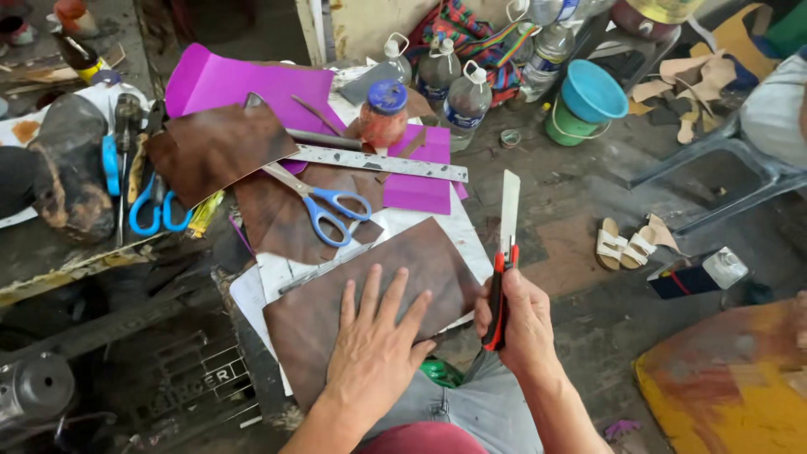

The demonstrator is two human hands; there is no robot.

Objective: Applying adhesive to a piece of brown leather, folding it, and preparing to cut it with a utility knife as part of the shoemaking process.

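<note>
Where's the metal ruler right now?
In the head view, the metal ruler lies across the middle of the worktable, on the purple sheet, just above the blue-handled scissors.

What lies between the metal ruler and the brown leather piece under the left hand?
In the head view, blue-handled scissors lie between the metal ruler and the brown leather piece, on another brown leather sheet.

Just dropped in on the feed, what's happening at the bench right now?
A person is working with leather at a cluttered bench. The left hand lies flat, fingers spread, on a dark brown leather sheet on a white board. The right hand grips a red-and-black utility knife with its long blade extended upward, off the sheet's right edge and not touching the leather. Behind lie blue-handled scissors, a metal ruler, more brown leather pieces and magenta sheets.
</note>
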